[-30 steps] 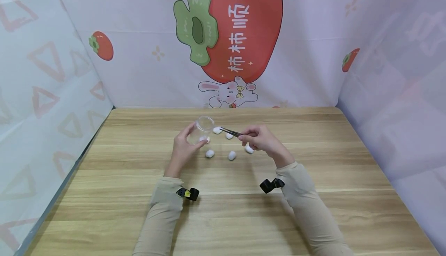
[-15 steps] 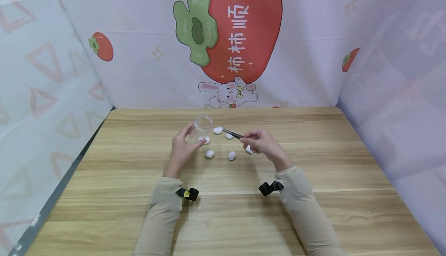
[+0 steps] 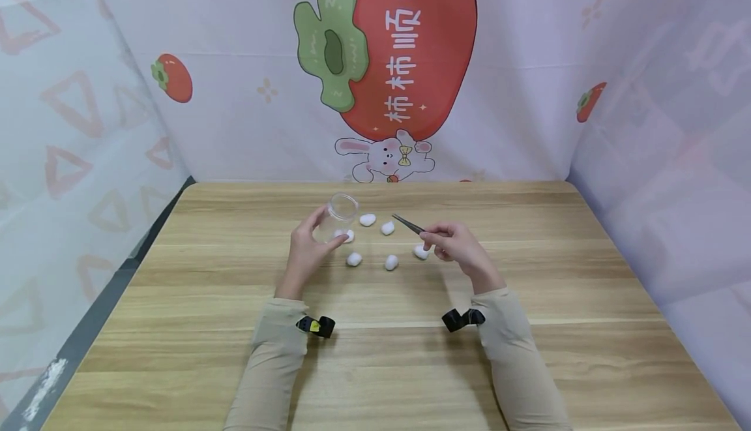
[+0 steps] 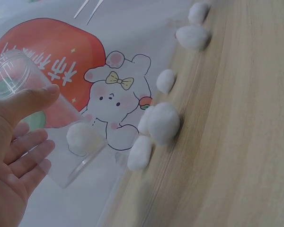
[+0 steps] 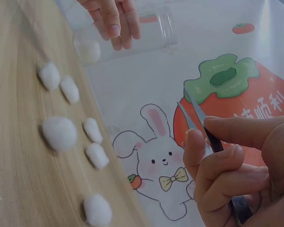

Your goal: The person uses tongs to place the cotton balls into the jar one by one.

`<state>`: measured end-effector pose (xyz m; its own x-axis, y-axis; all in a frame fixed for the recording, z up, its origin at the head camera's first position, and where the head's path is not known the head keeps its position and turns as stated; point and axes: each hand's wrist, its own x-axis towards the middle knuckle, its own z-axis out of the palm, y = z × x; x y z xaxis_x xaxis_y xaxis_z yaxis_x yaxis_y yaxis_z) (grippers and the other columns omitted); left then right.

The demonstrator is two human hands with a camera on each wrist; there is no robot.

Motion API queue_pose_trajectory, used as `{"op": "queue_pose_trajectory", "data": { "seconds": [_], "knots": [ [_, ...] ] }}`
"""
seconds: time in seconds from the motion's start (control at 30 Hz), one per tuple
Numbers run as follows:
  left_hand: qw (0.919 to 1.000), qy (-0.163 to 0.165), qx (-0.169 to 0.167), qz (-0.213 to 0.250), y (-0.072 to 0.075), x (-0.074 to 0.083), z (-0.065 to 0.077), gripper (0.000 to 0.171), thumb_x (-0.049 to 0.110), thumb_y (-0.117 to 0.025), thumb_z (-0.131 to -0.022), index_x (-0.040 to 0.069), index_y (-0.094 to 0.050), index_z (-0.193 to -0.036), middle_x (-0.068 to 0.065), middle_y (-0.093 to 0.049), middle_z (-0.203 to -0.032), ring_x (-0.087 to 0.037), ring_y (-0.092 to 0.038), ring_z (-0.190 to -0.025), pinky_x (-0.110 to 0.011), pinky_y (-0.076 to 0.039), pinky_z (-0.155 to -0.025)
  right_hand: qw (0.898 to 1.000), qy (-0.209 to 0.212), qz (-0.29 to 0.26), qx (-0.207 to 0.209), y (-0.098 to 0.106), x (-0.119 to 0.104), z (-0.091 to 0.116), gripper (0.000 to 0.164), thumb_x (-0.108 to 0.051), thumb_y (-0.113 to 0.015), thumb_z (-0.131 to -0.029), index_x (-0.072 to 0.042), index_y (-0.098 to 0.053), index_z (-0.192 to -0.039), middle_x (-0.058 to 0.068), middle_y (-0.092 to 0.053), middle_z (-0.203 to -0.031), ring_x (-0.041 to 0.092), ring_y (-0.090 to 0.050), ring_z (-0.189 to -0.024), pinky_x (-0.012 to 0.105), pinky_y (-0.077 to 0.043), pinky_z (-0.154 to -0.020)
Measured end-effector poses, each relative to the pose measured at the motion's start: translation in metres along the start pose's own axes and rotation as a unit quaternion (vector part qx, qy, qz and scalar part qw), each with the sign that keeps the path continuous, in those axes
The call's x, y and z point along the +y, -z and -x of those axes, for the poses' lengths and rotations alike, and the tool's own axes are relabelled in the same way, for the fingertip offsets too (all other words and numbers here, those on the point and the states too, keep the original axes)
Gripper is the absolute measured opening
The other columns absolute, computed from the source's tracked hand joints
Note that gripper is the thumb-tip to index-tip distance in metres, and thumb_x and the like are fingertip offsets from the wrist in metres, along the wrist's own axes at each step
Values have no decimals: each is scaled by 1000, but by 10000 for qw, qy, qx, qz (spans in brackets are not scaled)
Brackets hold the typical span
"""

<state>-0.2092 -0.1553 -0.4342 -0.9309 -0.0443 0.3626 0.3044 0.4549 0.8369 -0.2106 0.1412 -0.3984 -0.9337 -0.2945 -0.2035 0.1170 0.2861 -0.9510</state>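
My left hand (image 3: 308, 248) grips a clear jar (image 5: 146, 42) around its side, tilted, with its round mouth up and facing right. A white cotton ball (image 5: 91, 51) lies inside near the bottom. My right hand (image 3: 460, 248) pinches dark metal tweezers (image 3: 407, 223) between thumb and fingers. In the right wrist view the tweezer tips stand apart with nothing between them. In the head view they point up and left, right of the jar's mouth. Several loose cotton balls (image 3: 391, 262) lie on the table between and beyond the hands.
The wooden table (image 3: 375, 366) runs back to a printed cloth wall (image 3: 235, 124) with a large persimmon and a rabbit. Cloth also hangs along the left and right sides. Both forearms wear beige sleeves, each with a black wrist camera (image 3: 325, 326).
My right hand and the tweezers have moved right, away from the jar's mouth. My left hand and the jar stay nearly still, and the cotton balls on the table lie where they were.
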Motion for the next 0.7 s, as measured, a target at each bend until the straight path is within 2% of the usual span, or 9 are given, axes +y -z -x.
{"op": "queue_pose_trajectory", "data": {
  "seconds": [0.2, 0.43, 0.7],
  "knots": [
    [10000, 34, 9, 26, 0, 0, 1, 68, 13, -84, -72, -1, -54, -131, -21, -62, -131, -35, -58, -123, -49, -43, -112, 9999, -42, -34, 125, 4, 3, 1, 31, -12, -55, -96, 12, -55, -116, -10, -59, -68, 1, -41, -51, 13, -30, -46],
    [10000, -10, 22, 25, 0, 0, 1, 68, 13, -84, -71, -1, -55, -130, -20, -62, -131, -35, -58, -123, -50, -44, -111, 9994, -168, -56, 305, 7, 5, 3, 26, -13, -56, -96, 6, -58, -113, -9, -59, -71, 2, -42, -52, 13, -31, -47],
    [10000, 64, -21, -16, 0, 2, 1, 67, 14, -84, -72, 0, -54, -131, -20, -61, -131, -35, -57, -124, -49, -43, -111, 9990, -165, -5, 409, 11, 9, 4, 26, -14, -57, -96, 7, -58, -111, -10, -60, -69, 2, -42, -52, 13, -32, -47]
  ]
}}
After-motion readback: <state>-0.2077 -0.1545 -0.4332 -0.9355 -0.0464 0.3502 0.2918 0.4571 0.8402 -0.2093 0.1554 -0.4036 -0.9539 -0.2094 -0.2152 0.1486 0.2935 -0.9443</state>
